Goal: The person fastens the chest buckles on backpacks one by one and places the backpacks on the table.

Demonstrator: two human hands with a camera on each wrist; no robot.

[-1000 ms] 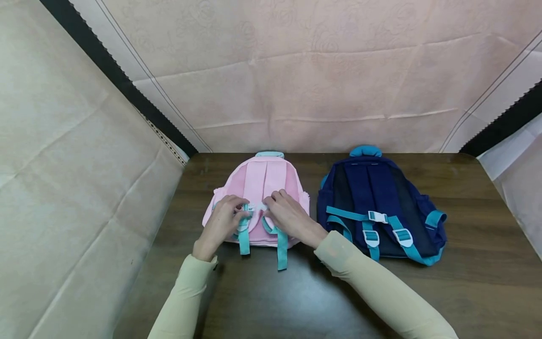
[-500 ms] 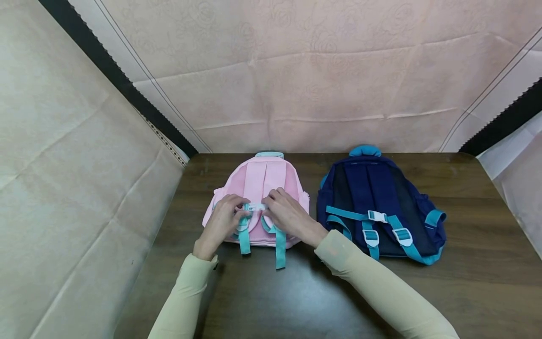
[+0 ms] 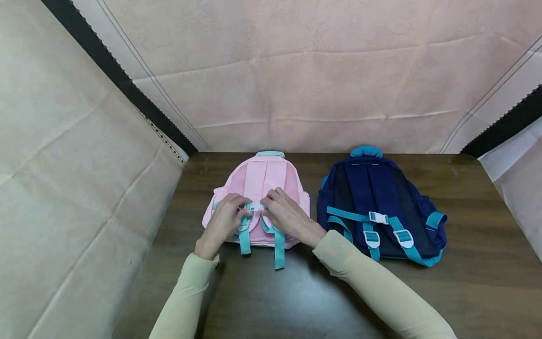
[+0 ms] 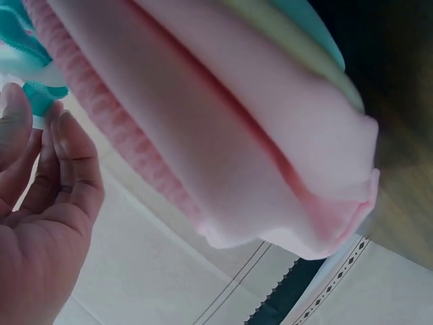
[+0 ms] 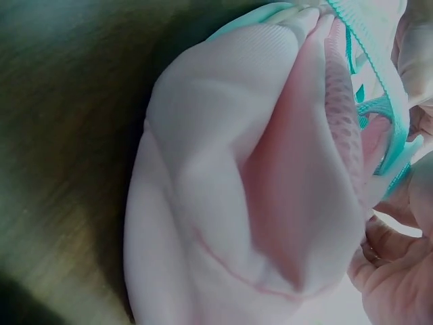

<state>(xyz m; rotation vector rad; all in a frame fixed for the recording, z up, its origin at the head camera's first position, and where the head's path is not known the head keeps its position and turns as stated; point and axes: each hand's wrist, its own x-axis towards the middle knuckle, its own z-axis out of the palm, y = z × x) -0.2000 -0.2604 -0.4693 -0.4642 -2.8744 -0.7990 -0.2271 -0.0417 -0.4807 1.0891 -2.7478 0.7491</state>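
Observation:
A small pink backpack (image 3: 254, 172) lies on the table with its straps facing up. Between both hands, a white buckle (image 3: 256, 207) on a turquoise strap crosses its lower half. My left hand (image 3: 225, 220) pinches the buckle's left end between thumb and fingers. From the other side my right hand (image 3: 289, 215) pinches the right end, its fingertips partly hidden behind the hand. In the left wrist view, turquoise webbing (image 4: 42, 98) shows at the left fingertips. Two turquoise strap ends (image 3: 279, 252) hang over the bag's lower edge toward me.
To the right lies a dark blue backpack (image 3: 360, 188) with blue straps and a white buckle (image 3: 378, 217) joined across it. Both bags rest on a brown wooden table (image 3: 262, 301). Pale cloth (image 3: 322, 84) rises behind the table and along its sides.
The hands stay almost in place at the buckle, with the right fingertips slightly nearer the left. The right-hand hanging strap end has swung a little to the left.

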